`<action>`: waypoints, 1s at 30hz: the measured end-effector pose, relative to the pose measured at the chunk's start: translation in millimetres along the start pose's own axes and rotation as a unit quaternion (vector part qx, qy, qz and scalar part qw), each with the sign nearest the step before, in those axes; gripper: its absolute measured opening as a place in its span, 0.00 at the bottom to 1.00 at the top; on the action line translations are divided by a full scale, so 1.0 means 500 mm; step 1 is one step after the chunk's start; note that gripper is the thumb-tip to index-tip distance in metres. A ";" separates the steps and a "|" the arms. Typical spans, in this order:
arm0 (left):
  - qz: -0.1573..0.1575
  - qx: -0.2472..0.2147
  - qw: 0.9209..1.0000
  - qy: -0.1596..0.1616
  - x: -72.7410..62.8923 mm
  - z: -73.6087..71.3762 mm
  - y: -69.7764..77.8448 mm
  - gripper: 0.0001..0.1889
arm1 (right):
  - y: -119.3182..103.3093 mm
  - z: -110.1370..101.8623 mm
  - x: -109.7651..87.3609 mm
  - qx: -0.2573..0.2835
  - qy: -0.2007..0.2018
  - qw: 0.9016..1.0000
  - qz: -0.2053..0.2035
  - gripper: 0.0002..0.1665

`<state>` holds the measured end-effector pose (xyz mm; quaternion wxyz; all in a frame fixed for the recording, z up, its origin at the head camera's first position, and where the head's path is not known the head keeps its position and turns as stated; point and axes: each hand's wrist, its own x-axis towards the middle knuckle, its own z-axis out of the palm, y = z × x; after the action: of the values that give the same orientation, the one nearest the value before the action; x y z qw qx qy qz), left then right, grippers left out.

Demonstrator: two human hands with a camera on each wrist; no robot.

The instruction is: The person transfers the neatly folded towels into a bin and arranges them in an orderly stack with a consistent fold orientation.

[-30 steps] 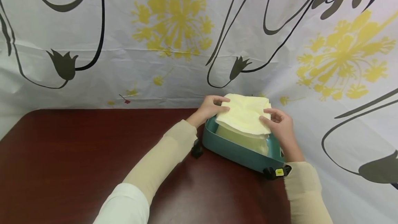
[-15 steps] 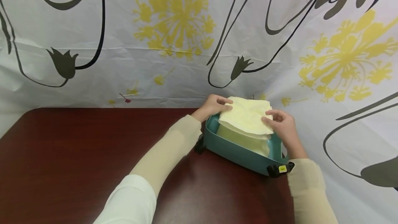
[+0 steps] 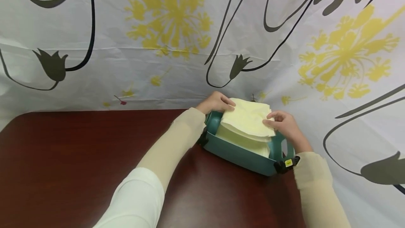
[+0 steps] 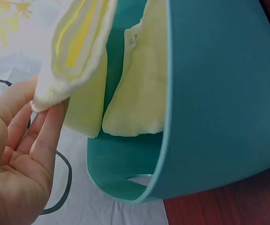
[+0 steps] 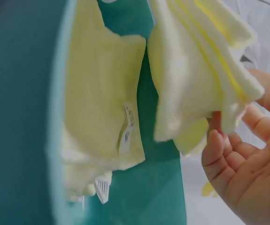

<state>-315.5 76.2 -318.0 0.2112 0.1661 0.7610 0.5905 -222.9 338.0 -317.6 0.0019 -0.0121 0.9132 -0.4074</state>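
A folded pale yellow towel is held above a teal bin by both hands. My left hand pinches its left edge between thumb and fingers, while the right hand pinches the right edge. In the left wrist view the left hand grips a corner, and the towel's layered folds show. The right wrist view has the right hand pinching the opposite corner. Inside the bin lie other yellow towels with white tags. The bin's floor is mostly hidden.
The bin stands on a dark red-brown table, near its back right corner. Behind and to the right hangs a white sheet printed with yellow and grey flowers. A handle cutout shows at the bin's right end.
The whole view has shifted slightly. The bin appears tipped a little, with its right handle showing more. Both hands keep hold of the towel above it.
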 end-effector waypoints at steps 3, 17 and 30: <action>-0.015 0.022 0.999 -0.017 0.007 -0.002 0.004 0.12 | 0.006 -0.006 0.008 -0.004 -0.023 1.000 0.006 0.24; -0.109 0.017 0.989 -0.101 0.037 -0.009 -0.010 0.16 | 0.008 -0.023 0.042 0.006 -0.122 0.991 0.052 0.22; -0.139 0.093 0.978 -0.126 0.057 -0.006 -0.017 0.14 | 0.020 -0.019 0.064 0.013 -0.209 0.973 0.092 0.17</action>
<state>-341.5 85.8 -329.0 0.3689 0.1504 0.7954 0.4568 -255.1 351.1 -318.7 0.2306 -0.0125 0.8845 -0.4053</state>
